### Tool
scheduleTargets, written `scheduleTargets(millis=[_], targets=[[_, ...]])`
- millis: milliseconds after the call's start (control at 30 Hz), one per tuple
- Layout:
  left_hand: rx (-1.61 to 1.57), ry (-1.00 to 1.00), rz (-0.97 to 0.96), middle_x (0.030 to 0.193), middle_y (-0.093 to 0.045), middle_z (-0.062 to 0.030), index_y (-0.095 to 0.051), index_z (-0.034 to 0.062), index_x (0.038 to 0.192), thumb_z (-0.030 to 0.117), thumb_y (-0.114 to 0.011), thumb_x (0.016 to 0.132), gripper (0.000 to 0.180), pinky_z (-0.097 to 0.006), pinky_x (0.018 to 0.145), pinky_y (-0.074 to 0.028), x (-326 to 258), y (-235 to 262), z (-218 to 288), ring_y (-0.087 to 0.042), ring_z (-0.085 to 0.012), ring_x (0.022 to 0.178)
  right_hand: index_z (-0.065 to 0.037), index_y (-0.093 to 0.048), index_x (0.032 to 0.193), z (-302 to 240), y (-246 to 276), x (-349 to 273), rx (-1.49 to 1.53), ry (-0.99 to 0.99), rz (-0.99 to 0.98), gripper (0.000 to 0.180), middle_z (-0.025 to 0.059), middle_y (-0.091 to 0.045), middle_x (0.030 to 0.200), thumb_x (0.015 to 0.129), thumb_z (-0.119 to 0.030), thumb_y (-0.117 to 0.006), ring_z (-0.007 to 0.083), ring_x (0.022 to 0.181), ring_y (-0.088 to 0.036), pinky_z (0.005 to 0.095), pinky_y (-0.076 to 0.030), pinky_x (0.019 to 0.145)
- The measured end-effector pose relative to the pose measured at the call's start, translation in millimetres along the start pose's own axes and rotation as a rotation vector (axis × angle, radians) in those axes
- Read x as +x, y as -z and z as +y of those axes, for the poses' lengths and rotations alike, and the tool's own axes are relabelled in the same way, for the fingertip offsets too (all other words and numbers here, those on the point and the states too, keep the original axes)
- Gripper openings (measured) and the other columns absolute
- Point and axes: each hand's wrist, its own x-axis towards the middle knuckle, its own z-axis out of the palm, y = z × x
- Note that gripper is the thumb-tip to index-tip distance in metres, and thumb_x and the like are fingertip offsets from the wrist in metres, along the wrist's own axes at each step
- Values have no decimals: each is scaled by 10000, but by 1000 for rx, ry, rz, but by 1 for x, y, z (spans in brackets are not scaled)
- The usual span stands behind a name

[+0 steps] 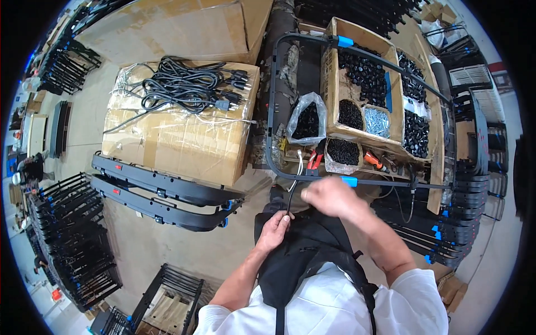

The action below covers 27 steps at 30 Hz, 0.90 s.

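My left hand (pixel 273 230) is closed on a thin black cable (pixel 292 192) in front of the black apron. White wires (pixel 300 162) show at the cable's upper end, by the near bar of a black tubular frame (pixel 272 111). Slightly blurred, my right hand (pixel 328 196) is just right of the cable, below that bar. Its fingers are curled in, and anything between them is hidden. Red-handled pliers (pixel 315 160) lie just beyond the bar, beside a tub of small black screws (pixel 343 152).
A wooden box (pixel 331 84) of black parts and silver screws stands beyond the bar. Black power cords (pixel 181 84) lie on a cardboard box (pixel 167 139) at left. Curved black panels (pixel 162 192) sit at its near side. Stacked black frames (pixel 72 240) stand further left.
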Motion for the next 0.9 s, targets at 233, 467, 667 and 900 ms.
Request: scheduleTargets(millis=[233, 467, 667, 900], targets=[[-253, 54, -107, 798, -452, 70, -615, 93, 1186, 277, -491, 1153, 224, -226, 599, -372, 4, -5, -4, -407, -51, 679, 21, -777, 903, 36, 44, 90, 79, -67, -44, 691, 178, -713, 803, 937, -663, -688, 285, 732, -687, 445, -533, 701], [-422, 183, -101, 819, -502, 55, -628, 93, 1230, 281, -477, 1158, 252, -222, 639, -399, -3, -7, 5, -453, -60, 716, -31, -808, 953, 58, 6, 113, 334, 338, -118, 392, 48, -742, 845, 1031, -400, -700, 154, 808, -661, 354, -536, 755], [-209, -15, 19, 819, -563, 5, -637, 48, 1221, 252, -442, 1163, 288, -269, 722, -498, 0, -10, 6, -543, -102, 764, -81, -713, 873, 77, 12, 136, 1161, 34, 444, 377, -26, -606, 701, 1091, -375, -623, 84, 590, -536, 263, -416, 532], [-184, 149, 141, 806, -478, 62, -638, 64, 1247, 219, -474, 1152, 245, -223, 647, -402, 17, -29, 44, -448, -51, 714, -52, -676, 896, 62, 33, 178, 961, 1, 307, 364, 20, -616, 746, 1079, -361, -616, 132, 555, -614, 300, -489, 496]])
